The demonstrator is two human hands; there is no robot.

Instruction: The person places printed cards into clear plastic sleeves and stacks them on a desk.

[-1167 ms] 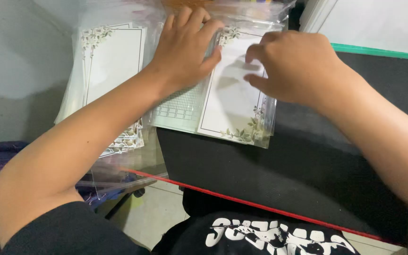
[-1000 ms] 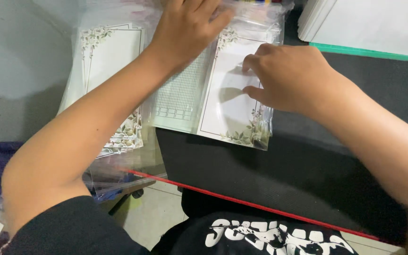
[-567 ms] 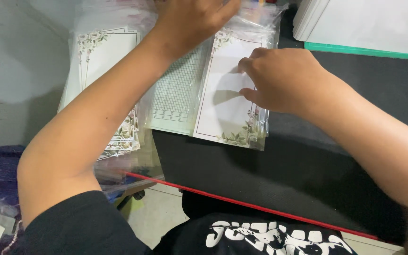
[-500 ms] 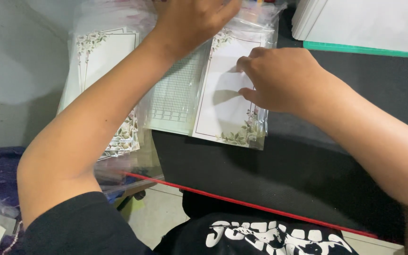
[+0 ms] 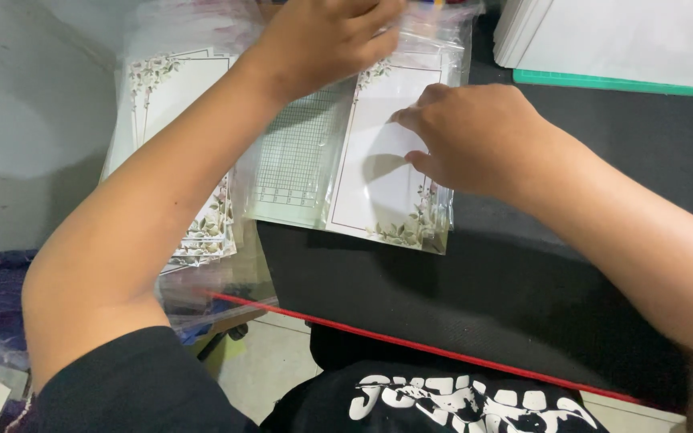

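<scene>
Pressing down from the head view, the right hand (image 5: 475,140) lies flat, fingers (image 5: 411,116) loosely curled, on a clear sleeve (image 5: 378,192) holding a white card with a leafy border; it grips nothing. The sleeve's long axis runs away from the person, tilted slightly, its open end beyond the hand. There the left hand (image 5: 322,36) pinches the sleeve's top edge, fingers closed on the plastic. Left of the right hand, a gridded sheet (image 5: 290,160) shows inside the sleeve. Farther left sits a stack of bordered cards (image 5: 178,104). The sleeve's near edge rests on the black tabletop (image 5: 523,273), with bare room nearer the person, ending at a red edge (image 5: 411,345).
</scene>
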